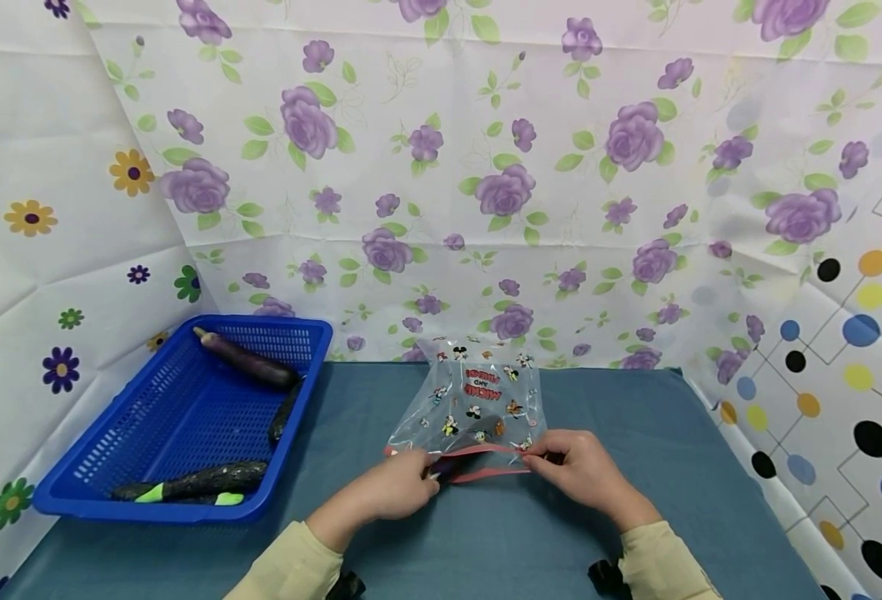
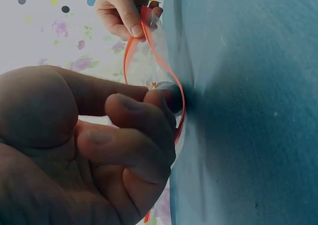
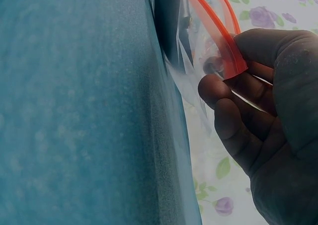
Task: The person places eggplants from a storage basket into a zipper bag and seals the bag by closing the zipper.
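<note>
A clear zip bag (image 1: 441,400) with printed cartoon figures and a red zip band lies on the cloth, its mouth facing me. A dark purple eggplant (image 1: 458,463) lies partly inside, its paler end at the mouth. My left hand (image 1: 399,485) is at the mouth's left side, fingers curled, thumb and fingertips pinching the eggplant's near end. In the left wrist view, the red band (image 2: 164,63) loops around those fingers. My right hand (image 1: 579,468) pinches the right corner of the zip band (image 3: 233,61) between thumb and fingers, and the mouth gapes between the hands.
A blue plastic basket (image 1: 319,354) stands at the left, holding another eggplant (image 1: 249,360) and several dark, bumpy long vegetables (image 1: 212,479) with bright green ends. Blue-grey cloth (image 1: 636,425) covers the table. Floral sheets (image 1: 441,208) hang behind and at both sides.
</note>
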`<state>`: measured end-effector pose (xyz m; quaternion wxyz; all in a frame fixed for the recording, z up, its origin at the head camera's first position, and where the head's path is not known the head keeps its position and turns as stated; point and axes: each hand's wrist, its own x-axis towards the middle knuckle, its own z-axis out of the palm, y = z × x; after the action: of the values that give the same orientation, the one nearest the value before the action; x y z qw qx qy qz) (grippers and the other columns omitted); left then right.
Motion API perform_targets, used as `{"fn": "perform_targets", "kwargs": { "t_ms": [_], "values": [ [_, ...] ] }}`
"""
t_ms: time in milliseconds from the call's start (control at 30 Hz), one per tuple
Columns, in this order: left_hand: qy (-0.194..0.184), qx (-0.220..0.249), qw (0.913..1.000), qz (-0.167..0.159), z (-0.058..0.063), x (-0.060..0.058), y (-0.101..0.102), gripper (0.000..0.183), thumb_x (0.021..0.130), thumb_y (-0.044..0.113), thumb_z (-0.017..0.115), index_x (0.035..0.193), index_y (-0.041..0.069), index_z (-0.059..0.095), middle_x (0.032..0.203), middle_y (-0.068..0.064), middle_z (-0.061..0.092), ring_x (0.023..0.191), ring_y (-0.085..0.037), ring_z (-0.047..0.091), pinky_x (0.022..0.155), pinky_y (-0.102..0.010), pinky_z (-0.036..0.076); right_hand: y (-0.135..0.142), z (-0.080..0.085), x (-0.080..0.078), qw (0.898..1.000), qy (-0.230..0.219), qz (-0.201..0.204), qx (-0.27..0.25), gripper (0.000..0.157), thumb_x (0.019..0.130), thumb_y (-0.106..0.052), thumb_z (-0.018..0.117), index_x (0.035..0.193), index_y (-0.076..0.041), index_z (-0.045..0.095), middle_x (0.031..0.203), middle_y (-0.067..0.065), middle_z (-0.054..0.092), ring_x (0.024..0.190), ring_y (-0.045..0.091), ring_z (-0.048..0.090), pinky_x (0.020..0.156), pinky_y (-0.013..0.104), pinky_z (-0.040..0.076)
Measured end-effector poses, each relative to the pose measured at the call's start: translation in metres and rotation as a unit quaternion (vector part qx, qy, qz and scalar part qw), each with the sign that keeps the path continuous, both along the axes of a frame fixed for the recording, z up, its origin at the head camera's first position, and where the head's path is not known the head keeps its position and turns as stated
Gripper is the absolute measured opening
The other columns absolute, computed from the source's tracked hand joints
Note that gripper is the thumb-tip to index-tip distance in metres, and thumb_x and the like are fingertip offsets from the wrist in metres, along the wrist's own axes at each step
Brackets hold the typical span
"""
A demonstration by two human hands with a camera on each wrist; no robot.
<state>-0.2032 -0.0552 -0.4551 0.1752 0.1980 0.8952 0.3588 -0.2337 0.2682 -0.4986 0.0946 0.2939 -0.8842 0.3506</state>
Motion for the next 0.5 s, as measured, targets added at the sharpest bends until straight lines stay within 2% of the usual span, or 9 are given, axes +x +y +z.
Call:
{"fn": "perform_targets", "kwargs": {
  "t_ms": [100, 267, 500],
  "values": [
    [0.02, -0.02, 0.9995, 0.01, 0.0009, 0.0001, 0.0014, 0.022, 0.099, 0.014, 0.063, 0.078, 0.01, 0.06, 0.068, 0.0, 0.048, 0.058, -0.016, 0.047, 0.055, -0.032, 0.037, -0.0001, -0.0008, -0.0007, 1.0, 0.005, 0.0, -0.001, 0.005, 0.095, -0.027, 0.076, 0.091, -0.027, 0.08, 0.077, -0.02, 0.064, 0.058, 0.003, 0.054, 0.05, 0.025, 0.048],
    [0.017, -0.042, 0.9983, 0.037, 0.0005, 0.0002, 0.0028, 0.03, 0.1, 0.02, 0.065, 0.072, 0.013, 0.057, 0.064, -0.001, 0.046, 0.054, -0.017, 0.045, 0.053, -0.033, 0.035, 0.0001, -0.0028, -0.0018, 1.0, 0.013, -0.001, -0.003, 0.005, 0.094, -0.026, 0.077, 0.09, -0.028, 0.079, 0.077, -0.02, 0.064, 0.057, 0.002, 0.053, 0.05, 0.025, 0.047],
    [0.024, -0.047, 0.9967, 0.063, -0.0077, 0.0005, 0.0068, 0.041, 0.101, 0.027, 0.065, 0.063, 0.017, 0.053, 0.057, 0.002, 0.045, 0.048, -0.016, 0.045, 0.048, -0.033, 0.036, -0.0001, -0.0031, -0.0015, 1.0, 0.011, -0.003, -0.003, 0.006, 0.094, -0.027, 0.077, 0.089, -0.028, 0.079, 0.076, -0.02, 0.064, 0.057, 0.002, 0.053, 0.05, 0.024, 0.047]
  ]
}}
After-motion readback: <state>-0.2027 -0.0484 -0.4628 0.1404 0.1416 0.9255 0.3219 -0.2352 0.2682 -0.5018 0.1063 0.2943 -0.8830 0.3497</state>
